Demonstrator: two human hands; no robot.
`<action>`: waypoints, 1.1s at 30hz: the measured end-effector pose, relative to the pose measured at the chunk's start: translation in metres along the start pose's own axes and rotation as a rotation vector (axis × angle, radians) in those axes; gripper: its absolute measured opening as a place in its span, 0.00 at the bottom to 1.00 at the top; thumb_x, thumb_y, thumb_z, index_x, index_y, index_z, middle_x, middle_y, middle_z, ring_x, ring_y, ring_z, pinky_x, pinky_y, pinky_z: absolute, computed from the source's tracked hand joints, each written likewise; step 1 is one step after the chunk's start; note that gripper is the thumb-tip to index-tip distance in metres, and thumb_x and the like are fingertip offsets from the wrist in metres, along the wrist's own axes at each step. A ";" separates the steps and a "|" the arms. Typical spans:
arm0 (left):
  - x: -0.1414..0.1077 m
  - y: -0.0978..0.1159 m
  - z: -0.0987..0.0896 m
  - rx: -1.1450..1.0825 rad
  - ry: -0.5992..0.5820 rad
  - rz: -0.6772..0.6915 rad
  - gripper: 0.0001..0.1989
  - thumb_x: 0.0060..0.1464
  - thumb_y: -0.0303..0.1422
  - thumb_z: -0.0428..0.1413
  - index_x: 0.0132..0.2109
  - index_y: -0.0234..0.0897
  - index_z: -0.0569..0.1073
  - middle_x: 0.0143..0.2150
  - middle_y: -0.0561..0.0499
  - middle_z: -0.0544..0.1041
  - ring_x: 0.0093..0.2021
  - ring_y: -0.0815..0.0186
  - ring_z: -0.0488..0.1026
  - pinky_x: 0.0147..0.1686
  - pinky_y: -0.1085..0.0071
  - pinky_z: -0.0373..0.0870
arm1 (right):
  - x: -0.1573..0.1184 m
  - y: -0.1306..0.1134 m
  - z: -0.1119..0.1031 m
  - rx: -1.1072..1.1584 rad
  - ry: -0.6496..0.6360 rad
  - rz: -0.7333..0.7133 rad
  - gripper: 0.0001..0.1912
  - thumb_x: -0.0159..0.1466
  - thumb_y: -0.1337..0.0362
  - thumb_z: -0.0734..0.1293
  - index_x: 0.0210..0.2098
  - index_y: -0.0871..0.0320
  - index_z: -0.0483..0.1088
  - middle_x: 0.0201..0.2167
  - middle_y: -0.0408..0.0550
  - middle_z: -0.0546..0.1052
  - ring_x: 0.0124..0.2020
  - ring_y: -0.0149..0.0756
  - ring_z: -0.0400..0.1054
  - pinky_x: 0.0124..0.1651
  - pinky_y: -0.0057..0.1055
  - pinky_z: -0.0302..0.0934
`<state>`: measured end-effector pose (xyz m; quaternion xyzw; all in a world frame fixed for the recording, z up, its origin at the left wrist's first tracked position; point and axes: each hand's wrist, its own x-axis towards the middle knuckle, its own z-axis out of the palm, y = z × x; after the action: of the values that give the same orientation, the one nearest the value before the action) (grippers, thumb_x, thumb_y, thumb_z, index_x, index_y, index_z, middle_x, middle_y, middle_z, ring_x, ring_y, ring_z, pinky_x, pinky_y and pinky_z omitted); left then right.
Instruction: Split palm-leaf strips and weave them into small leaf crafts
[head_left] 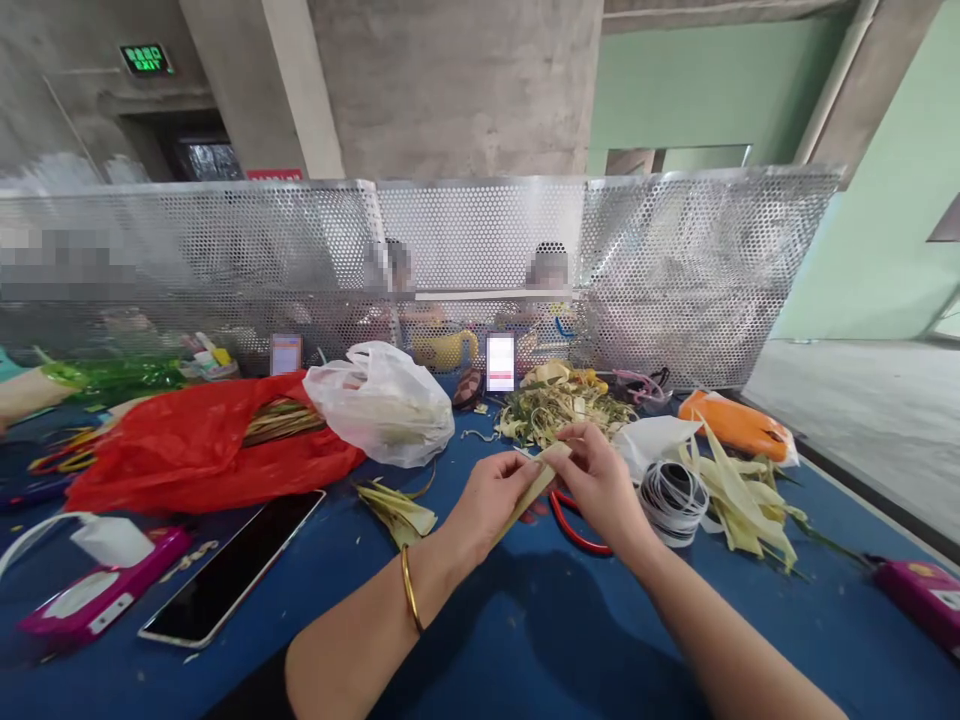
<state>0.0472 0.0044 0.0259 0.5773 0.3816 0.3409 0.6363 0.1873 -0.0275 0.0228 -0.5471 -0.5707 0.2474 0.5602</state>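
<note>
A green-lit sign on the concrete wall reads "EXIT".

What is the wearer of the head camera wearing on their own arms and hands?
Both the left hand and the right hand are ungloved. A slim, smooth, gold-coloured bangle circles the left forearm, and a black sleeve shows near that elbow. The visible right forearm is uncovered, with no jewellery; its sleeve is out of view.

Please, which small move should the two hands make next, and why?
Perhaps the left hand could slide its pinch slightly down the long, flat, pale-yellow leaf strip: it and the right hand both hold the upper part, while the lower part extends past the fingers.
</note>
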 end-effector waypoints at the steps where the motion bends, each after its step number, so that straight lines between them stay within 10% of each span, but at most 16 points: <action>1: -0.002 0.000 -0.003 -0.016 0.008 -0.020 0.14 0.52 0.43 0.57 0.31 0.35 0.69 0.28 0.51 0.77 0.22 0.69 0.72 0.22 0.75 0.67 | -0.002 0.000 0.003 -0.038 -0.022 -0.032 0.09 0.62 0.60 0.63 0.41 0.53 0.60 0.23 0.38 0.72 0.24 0.35 0.70 0.29 0.29 0.62; 12: -0.009 -0.006 -0.024 0.059 0.180 -0.015 0.12 0.50 0.38 0.56 0.25 0.35 0.68 0.21 0.53 0.73 0.18 0.71 0.69 0.14 0.79 0.56 | -0.012 -0.002 0.008 -0.501 -0.119 -0.317 0.08 0.66 0.61 0.60 0.43 0.54 0.66 0.35 0.46 0.75 0.29 0.34 0.70 0.32 0.28 0.61; 24: -0.012 -0.009 -0.030 0.165 0.216 0.086 0.15 0.51 0.42 0.55 0.24 0.37 0.70 0.17 0.57 0.68 0.20 0.68 0.71 0.18 0.76 0.58 | -0.011 -0.002 0.015 -0.137 -0.149 -0.083 0.08 0.61 0.61 0.65 0.28 0.56 0.64 0.23 0.42 0.73 0.25 0.32 0.66 0.29 0.27 0.58; 33: -0.013 -0.008 -0.033 0.678 0.321 0.327 0.13 0.54 0.38 0.54 0.24 0.37 0.71 0.19 0.56 0.71 0.22 0.70 0.66 0.27 0.74 0.57 | -0.008 0.006 0.019 -0.064 -0.031 0.048 0.15 0.56 0.54 0.69 0.25 0.55 0.60 0.20 0.40 0.70 0.24 0.33 0.65 0.28 0.29 0.59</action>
<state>0.0117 0.0083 0.0177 0.7469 0.4700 0.3783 0.2794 0.1698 -0.0270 0.0093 -0.5744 -0.5736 0.2508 0.5274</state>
